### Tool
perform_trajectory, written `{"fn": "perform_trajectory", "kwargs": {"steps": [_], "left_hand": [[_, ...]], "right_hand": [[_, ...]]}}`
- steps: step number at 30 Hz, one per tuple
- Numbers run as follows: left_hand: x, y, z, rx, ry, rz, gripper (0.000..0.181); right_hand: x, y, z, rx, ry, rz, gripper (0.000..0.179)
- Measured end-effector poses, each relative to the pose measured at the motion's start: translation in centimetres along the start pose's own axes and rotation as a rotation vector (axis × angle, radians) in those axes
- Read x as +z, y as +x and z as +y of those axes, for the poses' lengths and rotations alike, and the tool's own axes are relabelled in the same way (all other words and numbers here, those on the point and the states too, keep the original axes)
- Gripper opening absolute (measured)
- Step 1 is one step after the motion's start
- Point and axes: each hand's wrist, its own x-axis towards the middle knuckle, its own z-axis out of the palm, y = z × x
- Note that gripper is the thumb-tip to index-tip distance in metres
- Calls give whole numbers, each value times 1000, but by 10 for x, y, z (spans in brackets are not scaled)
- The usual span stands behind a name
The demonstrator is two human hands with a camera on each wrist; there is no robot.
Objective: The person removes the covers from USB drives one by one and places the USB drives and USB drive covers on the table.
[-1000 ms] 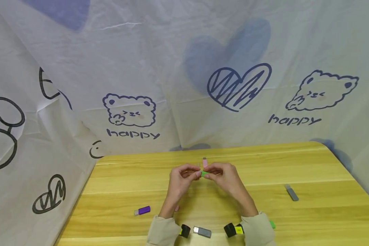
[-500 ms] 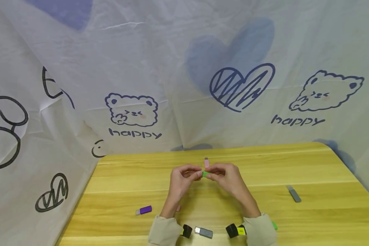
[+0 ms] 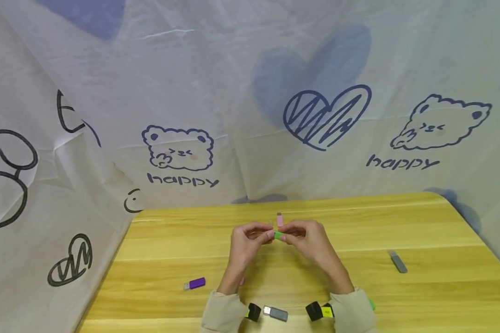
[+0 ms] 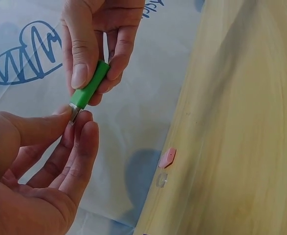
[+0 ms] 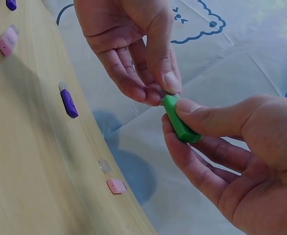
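Observation:
Above the far half of the table, a green USB flash drive [image 3: 278,235] is held between both hands. My right hand [image 3: 308,238] pinches its green body between thumb and fingers, as the right wrist view shows closely. At the metal plug [image 4: 75,111] end, my left hand [image 3: 246,243] pinches with thumb and fingertips, covering part of the plug. Just beyond the hands lies a pink USB flash drive [image 3: 279,219], with a small clear cap [image 5: 104,165] beside it.
A purple flash drive [image 3: 195,284] lies left of the left forearm. One grey drive [image 3: 276,313] is between the wrists, another grey drive [image 3: 397,262] far right. A second green piece [image 3: 371,305] peeks from behind the right sleeve. A printed cloth [image 3: 250,138] hangs behind the table.
Both hands keep the same grip on the green flash drive. The head view has shifted slightly, so everything appears a little farther right.

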Motion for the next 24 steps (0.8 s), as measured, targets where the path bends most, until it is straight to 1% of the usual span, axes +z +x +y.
{"fn": "perform_trajectory", "kwargs": {"steps": [5, 7, 12, 14, 16, 18, 20, 24], "left_hand": [[2, 0, 2, -1, 9, 2, 15], [1, 1, 3, 3, 12, 40, 15], [-18, 1, 7, 18, -8, 158, 12], [-24, 2, 8, 24, -30, 152, 14], [-24, 2, 8, 28, -45, 138, 15], [-23, 4, 8, 21, -54, 117, 15], [-23, 5, 7, 14, -47, 112, 14], [-26, 4, 5, -4, -20, 123, 13]], "right_hand": [[-2, 0, -2, 34, -4, -3, 14], [-4, 0, -4, 51, -31, 7, 12], [-22, -7, -3, 116, -67, 21, 8], [-30, -10, -3, 125, -55, 23, 8], [-35, -11, -3, 119, -51, 26, 9], [-36, -10, -1, 105, -47, 26, 14], [-35, -9, 1, 97, -42, 21, 18], [-32, -8, 9, 127, -62, 58, 23]]}}
